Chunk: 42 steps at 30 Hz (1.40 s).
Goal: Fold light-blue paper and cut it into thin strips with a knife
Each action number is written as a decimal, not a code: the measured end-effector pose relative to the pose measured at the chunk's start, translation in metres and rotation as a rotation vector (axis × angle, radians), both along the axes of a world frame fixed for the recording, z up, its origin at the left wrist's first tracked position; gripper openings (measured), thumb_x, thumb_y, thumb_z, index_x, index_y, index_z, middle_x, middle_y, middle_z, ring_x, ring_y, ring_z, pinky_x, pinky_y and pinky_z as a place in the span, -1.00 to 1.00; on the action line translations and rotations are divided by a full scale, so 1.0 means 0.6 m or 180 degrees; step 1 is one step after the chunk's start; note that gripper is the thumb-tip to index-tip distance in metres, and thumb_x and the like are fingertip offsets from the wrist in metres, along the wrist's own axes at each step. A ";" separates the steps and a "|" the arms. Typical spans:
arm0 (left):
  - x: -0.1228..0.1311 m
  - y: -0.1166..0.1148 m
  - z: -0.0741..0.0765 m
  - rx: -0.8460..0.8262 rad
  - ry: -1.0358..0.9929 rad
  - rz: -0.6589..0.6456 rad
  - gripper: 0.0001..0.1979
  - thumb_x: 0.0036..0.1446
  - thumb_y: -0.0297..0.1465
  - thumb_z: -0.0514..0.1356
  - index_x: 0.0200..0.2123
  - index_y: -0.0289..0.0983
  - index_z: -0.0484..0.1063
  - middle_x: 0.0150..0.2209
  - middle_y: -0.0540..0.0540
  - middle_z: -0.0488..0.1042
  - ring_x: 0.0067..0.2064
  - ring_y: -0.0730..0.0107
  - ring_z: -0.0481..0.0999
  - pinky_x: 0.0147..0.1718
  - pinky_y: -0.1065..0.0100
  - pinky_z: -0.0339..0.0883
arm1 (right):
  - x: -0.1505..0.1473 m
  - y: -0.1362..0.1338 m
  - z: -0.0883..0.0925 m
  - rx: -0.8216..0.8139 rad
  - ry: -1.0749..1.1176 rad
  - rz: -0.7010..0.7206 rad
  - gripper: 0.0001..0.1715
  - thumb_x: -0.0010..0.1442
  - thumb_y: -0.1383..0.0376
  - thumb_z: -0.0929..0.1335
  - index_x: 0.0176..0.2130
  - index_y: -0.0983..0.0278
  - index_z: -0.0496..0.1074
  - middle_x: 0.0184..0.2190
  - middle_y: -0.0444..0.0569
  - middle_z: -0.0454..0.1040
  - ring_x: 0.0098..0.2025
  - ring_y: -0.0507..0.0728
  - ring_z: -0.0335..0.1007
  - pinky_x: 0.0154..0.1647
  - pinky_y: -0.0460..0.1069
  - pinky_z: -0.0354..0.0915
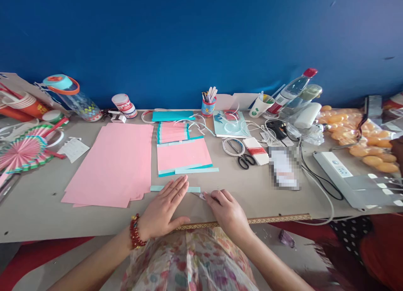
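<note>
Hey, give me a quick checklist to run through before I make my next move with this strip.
1. Pale blue strip held down: ok, the left hand lies flat across it.
2. Small pale item at the right hand identified: cannot tell, too little of it shows.
3. Strip clear of the pink paper stack: cannot tell, its left end meets the stack's edge in this view.
4. Second pale blue strip within the teal-edged pink sheet: not ok, its right end sticks out past the corner.
5. Black-handled scissors out from under both hands: ok, they lie beyond the right hand.
</note>
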<state>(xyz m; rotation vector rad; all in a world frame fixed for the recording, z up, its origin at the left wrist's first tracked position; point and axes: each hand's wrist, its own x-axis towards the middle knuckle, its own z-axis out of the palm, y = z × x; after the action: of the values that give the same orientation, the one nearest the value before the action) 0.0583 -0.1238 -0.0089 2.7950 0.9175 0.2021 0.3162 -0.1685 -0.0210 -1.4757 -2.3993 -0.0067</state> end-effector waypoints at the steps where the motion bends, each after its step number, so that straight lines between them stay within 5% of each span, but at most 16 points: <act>1: -0.006 0.001 0.001 0.0018 0.0022 -0.0031 -0.14 0.32 0.06 -0.06 0.43 -0.36 -0.29 0.43 -0.25 -0.14 0.43 0.07 -0.10 0.37 0.05 -0.10 | 0.000 0.000 0.000 0.0003 0.0002 0.0003 -0.65 0.32 0.43 0.29 0.08 0.30 0.46 -0.23 0.02 0.47 -0.24 0.15 0.28 -0.19 0.00 0.32; 11: -0.017 -0.004 -0.015 0.0263 0.0168 -0.0101 -0.11 0.26 0.13 -0.06 0.42 -0.35 -0.16 0.43 -0.26 -0.11 0.43 0.05 -0.08 0.34 0.02 -0.06 | -0.008 0.008 0.001 0.0026 0.0055 0.0053 -0.64 0.30 0.45 0.32 0.07 0.30 0.46 -0.25 0.01 0.47 -0.25 0.15 0.27 -0.19 -0.01 0.29; 42: -0.014 -0.008 -0.008 0.0278 0.0186 0.0005 -0.11 0.29 0.10 -0.07 0.42 -0.39 -0.23 0.42 -0.26 -0.09 0.43 0.08 -0.09 0.36 0.04 -0.09 | -0.027 0.007 0.001 -0.0112 0.0169 0.0059 -0.68 0.32 0.44 0.28 0.03 0.35 0.48 -0.23 0.05 0.46 -0.24 0.15 0.28 -0.16 0.01 0.34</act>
<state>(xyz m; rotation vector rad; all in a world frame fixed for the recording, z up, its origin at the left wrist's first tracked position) 0.0499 -0.1288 -0.0138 2.8946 0.9458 0.1655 0.2998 -0.1641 -0.0202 -1.4505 -2.3822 0.0783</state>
